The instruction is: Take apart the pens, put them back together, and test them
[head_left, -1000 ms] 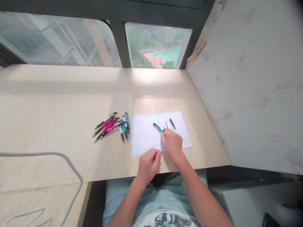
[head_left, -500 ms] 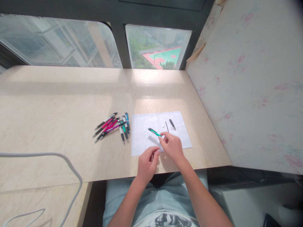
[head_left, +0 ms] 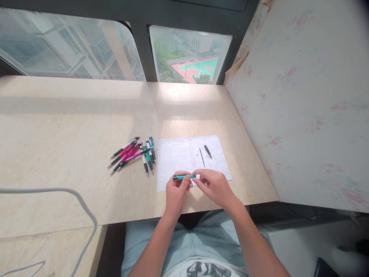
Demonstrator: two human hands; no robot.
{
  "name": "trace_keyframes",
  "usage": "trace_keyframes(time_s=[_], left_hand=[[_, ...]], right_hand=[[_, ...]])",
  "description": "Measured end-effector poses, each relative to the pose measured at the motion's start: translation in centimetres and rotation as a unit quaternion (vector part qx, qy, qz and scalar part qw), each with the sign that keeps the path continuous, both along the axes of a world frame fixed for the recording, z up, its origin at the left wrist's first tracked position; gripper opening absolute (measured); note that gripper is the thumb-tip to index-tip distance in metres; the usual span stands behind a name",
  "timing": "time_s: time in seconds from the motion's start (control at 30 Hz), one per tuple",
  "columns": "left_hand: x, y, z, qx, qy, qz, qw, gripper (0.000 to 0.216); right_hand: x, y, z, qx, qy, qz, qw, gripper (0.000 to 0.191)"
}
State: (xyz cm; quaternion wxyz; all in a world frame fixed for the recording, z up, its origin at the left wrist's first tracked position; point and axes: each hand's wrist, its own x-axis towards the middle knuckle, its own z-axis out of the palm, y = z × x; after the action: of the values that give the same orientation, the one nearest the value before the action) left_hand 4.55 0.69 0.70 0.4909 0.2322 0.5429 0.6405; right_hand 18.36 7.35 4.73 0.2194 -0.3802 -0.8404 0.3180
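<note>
A teal pen barrel (head_left: 182, 177) lies level between my two hands, just above the near edge of a white paper sheet (head_left: 178, 156). My left hand (head_left: 176, 193) pinches its middle from below. My right hand (head_left: 215, 187) pinches its right end with thumb and forefinger. On the sheet beyond my hands lie a thin pen refill (head_left: 201, 156) and a short black pen tip piece (head_left: 208, 151).
A loose pile of several pens (head_left: 133, 154), pink, teal, blue and black, lies left of the sheet on the beige marble-look table (head_left: 72, 127). A white cable (head_left: 72, 200) loops at the near left. A papered wall (head_left: 302, 96) bounds the right side, windows the far side.
My right hand lifted the teal barrel off the sheet and drew it toward me, turning it level. My left hand rose from the table edge and took hold of it.
</note>
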Motion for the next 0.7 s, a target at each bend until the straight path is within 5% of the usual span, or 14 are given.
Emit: trace_keyframes(time_s=[0.27, 0.7], left_hand=[[-0.3, -0.2, 0.2, 0.066, -0.093, -0.03, 0.993, 0.021], [-0.3, 0.0, -0.1, 0.085, -0.094, -0.056, 0.99, 0.023]], right_hand=[[-1.4, 4.1, -1.1, 0.073, -0.178, -0.149, 0.97, 0.02], [-4.8, 7.0, -1.4, 0.086, -0.365, -0.081, 0.923, 0.025]])
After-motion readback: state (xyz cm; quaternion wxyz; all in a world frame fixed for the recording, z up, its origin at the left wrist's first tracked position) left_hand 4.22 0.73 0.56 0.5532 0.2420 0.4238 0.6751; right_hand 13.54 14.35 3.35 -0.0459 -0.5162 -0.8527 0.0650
